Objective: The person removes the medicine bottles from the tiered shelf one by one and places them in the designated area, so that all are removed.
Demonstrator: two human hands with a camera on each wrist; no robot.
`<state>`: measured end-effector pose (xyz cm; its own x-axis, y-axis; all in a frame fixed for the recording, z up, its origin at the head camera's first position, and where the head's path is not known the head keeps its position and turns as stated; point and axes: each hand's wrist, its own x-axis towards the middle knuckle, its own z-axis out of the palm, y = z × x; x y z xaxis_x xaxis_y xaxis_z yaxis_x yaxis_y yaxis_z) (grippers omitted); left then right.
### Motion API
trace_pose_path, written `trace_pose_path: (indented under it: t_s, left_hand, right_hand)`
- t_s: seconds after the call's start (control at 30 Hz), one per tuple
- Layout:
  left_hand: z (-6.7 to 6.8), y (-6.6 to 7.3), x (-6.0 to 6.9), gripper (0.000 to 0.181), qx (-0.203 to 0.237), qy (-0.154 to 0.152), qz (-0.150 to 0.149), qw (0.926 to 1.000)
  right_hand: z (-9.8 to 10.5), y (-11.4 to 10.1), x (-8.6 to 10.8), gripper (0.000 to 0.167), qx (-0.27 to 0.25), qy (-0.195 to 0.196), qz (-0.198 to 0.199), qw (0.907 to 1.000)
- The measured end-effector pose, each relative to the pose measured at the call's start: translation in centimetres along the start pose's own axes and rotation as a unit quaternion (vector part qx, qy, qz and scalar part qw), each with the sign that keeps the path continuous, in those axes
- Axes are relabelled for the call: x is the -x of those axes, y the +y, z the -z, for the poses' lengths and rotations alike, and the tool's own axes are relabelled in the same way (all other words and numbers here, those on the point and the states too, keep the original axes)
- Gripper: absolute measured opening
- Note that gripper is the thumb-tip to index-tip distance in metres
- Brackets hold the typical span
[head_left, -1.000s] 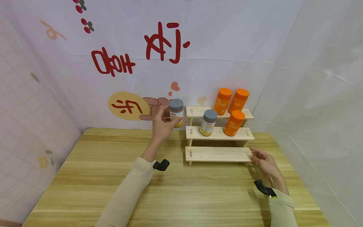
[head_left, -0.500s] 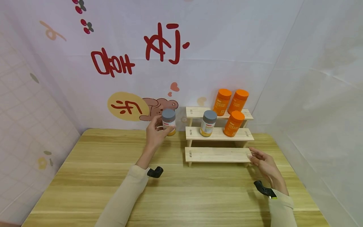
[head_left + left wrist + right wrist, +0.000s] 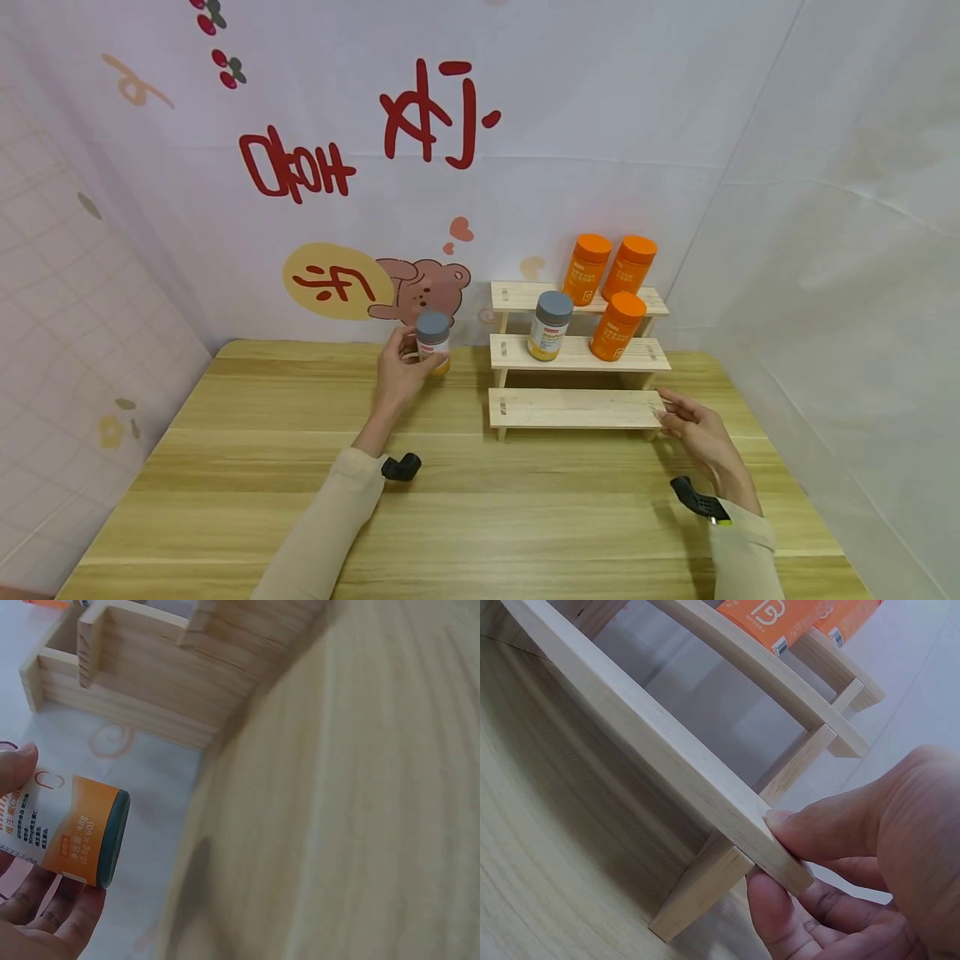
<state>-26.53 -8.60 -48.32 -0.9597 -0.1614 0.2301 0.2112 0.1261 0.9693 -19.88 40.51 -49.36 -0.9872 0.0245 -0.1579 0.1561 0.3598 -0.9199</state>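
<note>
Left hand [image 3: 397, 371] pinches jar [image 3: 433, 339], left of rack [image 3: 515, 352]; right hand [image 3: 702, 433] pinches end of bottom shelf [image 3: 577, 408]. Best: jar upright, clear of rack; brace shelf without tugging.

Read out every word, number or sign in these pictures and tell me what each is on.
"净含量:48g": held jar, in the left hand.
"(0.8g×60)": held jar.
"维生素C": held jar; some finer print is too blurred.
Perhaps "B", sideways: the nearest of the orange jars; other lettering there too small.
Shelved grey-lidded jar: too small.
Wall: large stylised characters, not surely readable.
</note>
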Motion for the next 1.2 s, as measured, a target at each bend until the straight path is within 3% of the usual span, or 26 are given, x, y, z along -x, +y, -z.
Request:
trace_pose_path:
  t_s: [0.57,0.93,1.2]
  left_hand:
    - [0.5,-3.3,0.9,0.062,-0.053,-0.002,0.044,0.9976]
    - [0.3,-3.3,1.2,0.063,-0.043,0.003,0.030,0.9986]
    - [0.7,-3.4,1.1,0.069,-0.074,-0.018,0.054,0.9956]
  right_hand:
    - [0.1,0.0,0.0,0.065,-0.006,-0.002,0.005,1.0000]
    - [0.1,-0.1,0.0,0.066,-0.003,-0.002,0.002,1.0000]
    - [0.1,-0.1,0.0,0.065,-0.010,-0.010,0.000,0.9999]
